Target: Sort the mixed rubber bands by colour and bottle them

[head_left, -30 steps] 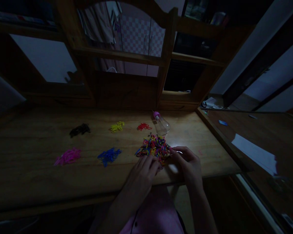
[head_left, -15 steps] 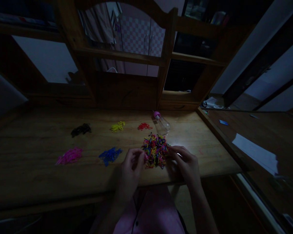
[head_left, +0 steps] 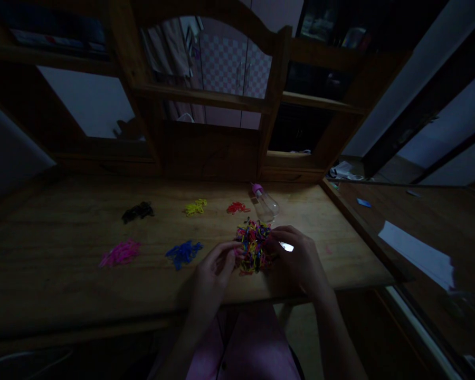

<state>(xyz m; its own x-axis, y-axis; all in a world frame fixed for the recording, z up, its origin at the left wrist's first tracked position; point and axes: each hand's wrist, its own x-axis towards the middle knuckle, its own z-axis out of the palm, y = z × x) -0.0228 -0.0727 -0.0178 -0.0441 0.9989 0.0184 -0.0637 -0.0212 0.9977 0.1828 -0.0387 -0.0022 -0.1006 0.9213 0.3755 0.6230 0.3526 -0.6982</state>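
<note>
A heap of mixed-colour small rubber bands [head_left: 253, 245] lies on the wooden desk [head_left: 63, 285] in front of me. My left hand [head_left: 214, 269] is at the heap's left edge, fingers pinched at a few bands. My right hand [head_left: 296, 256] presses against the heap's right side with curled fingers. Sorted little piles lie around: blue [head_left: 183, 252], pink [head_left: 121, 253], black [head_left: 138, 211], yellow [head_left: 195, 207] and red [head_left: 238, 208]. The light is very dim.
A clear bulb-shaped bottle with a pink cap [head_left: 264, 203] lies on its side just behind the heap. Wooden shelving [head_left: 206, 95] rises at the desk's back. To the right is a second surface with white paper [head_left: 417, 253].
My left hand moved from under the heap to its left edge and pinched at bands. The heap has been gathered tighter between both hands. The view shifted slightly.
</note>
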